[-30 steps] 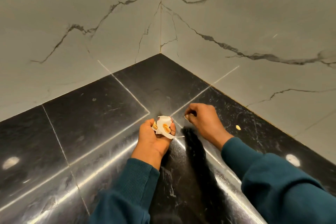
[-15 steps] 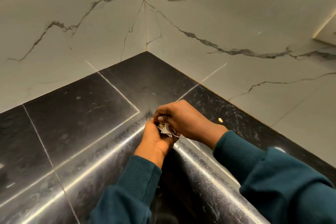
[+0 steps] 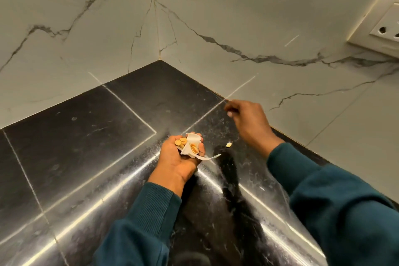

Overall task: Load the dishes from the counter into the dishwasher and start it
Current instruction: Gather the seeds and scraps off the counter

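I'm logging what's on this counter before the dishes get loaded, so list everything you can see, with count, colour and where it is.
Countertop: one, glossy black stone tiles, filling the corner below the walls.
Walls: two, pale grey marble with dark veins, meeting at the corner behind the counter.
Wall socket: one, cream, on the right wall at the picture's edge.
Loose shell: one, pale yellow, lying on the counter between the two hands.
Paper scrap: one, white, crumpled in the left palm, a strip trailing to the right.
Shell pieces: several, tan, heaped in the left palm beside the paper.
Left hand: one, palm up, cupping paper and shells, teal sleeve.
Right hand: one, fingers loosely curled above the counter near the right wall, teal sleeve.
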